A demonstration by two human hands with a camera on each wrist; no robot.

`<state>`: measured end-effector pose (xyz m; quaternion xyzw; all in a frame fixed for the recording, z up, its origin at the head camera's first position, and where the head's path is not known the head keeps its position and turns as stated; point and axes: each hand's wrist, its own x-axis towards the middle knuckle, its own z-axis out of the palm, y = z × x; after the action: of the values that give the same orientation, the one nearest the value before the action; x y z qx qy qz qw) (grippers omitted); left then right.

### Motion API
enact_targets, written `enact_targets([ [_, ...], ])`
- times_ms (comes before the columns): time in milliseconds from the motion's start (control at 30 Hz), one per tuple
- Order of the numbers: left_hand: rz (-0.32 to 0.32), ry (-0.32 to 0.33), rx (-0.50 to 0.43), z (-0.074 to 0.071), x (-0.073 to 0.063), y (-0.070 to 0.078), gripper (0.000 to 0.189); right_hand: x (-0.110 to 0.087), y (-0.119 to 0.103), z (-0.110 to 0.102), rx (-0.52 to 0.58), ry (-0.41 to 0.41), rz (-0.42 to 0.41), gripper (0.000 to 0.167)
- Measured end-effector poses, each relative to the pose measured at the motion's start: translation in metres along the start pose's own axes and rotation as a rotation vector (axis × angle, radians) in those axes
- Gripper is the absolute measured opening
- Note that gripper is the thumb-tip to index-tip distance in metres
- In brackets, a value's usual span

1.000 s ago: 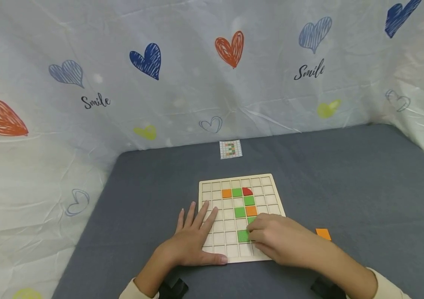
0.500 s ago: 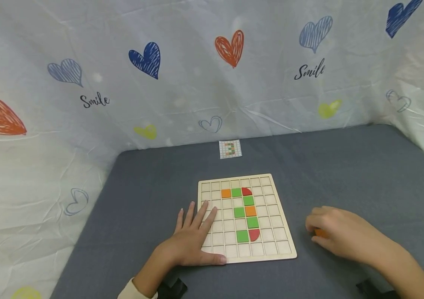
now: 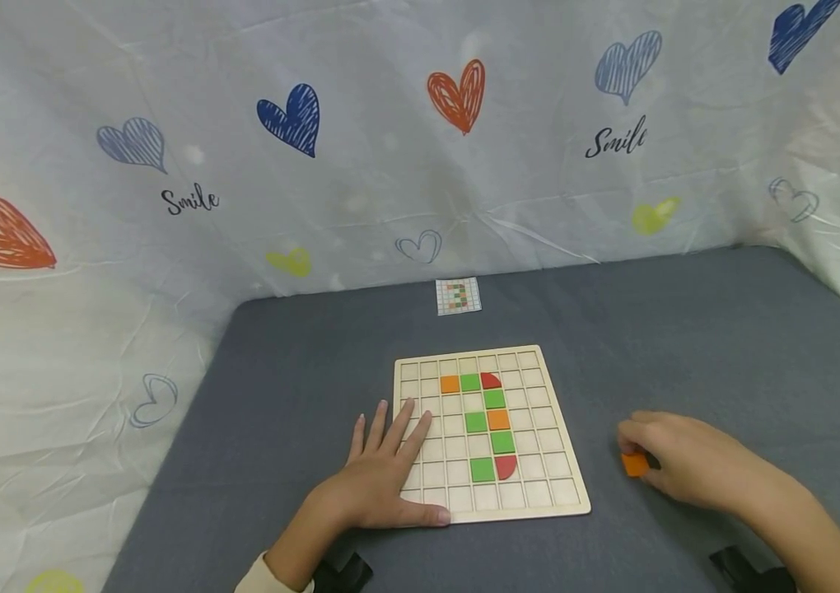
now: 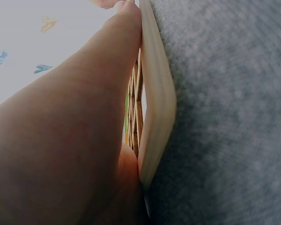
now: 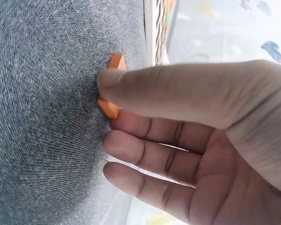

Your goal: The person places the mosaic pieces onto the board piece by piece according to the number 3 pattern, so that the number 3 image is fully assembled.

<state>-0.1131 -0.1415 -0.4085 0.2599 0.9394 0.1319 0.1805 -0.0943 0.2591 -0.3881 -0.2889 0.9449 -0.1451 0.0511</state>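
Note:
The wooden grid board (image 3: 539, 492) lies flat on the grey cloth. Spread across its left side is my left hand (image 3: 379, 486), thumb along the near edge, fingers straight. Green, orange and red tiles sit in the board's cells, among them a green square (image 3: 482, 469) beside a red rounded tile (image 3: 506, 467). To the right of the board my right hand (image 3: 694, 461) pinches an orange square tile (image 3: 635, 464) at the cloth. In the right wrist view the thumb covers the middle of that orange tile (image 5: 110, 108); the other fingers are curled behind.
A small pattern card (image 3: 458, 296) with a coloured grid lies at the back of the table (image 3: 301, 362). Behind it hangs a white curtain (image 3: 361, 198) printed with hearts. The board's wooden edge (image 4: 158, 103) shows beside the left hand in the left wrist view.
My right hand has left the board and moved right to the loose orange tile, which it now pinches. A red rounded tile shows in the lower row. The left hand stays put.

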Motion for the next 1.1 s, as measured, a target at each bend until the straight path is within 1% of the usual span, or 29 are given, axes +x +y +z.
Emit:
enact_targets([
  [300,0.002,0.004,0.007,0.001,0.0,-0.001,0.119,0.001,0.003,0.002,0.013,0.021,-0.036,0.039],
  [433,0.02,0.015,-0.007,0.003,0.001,-0.003,0.12,0.002,0.001,0.002,0.004,0.024,-0.026,0.038],
  [600,0.022,0.022,0.009,0.008,0.003,-0.007,0.122,0.003,-0.002,0.001,0.032,0.032,-0.005,0.039],
  [700,0.026,0.029,0.012,0.009,0.003,-0.008,0.122,0.004,-0.005,0.001,0.053,0.021,0.014,0.036],
  [867,0.015,0.011,0.002,0.003,0.001,-0.003,0.119,0.008,-0.009,-0.001,0.071,0.023,0.008,0.033],
  [933,0.006,0.0,0.006,0.001,0.001,-0.002,0.118,0.009,-0.011,-0.001,0.071,0.039,-0.005,0.032],
  [1100,0.004,0.0,0.008,0.001,0.001,-0.001,0.119,0.015,-0.019,-0.004,0.071,0.055,-0.037,0.031],
])
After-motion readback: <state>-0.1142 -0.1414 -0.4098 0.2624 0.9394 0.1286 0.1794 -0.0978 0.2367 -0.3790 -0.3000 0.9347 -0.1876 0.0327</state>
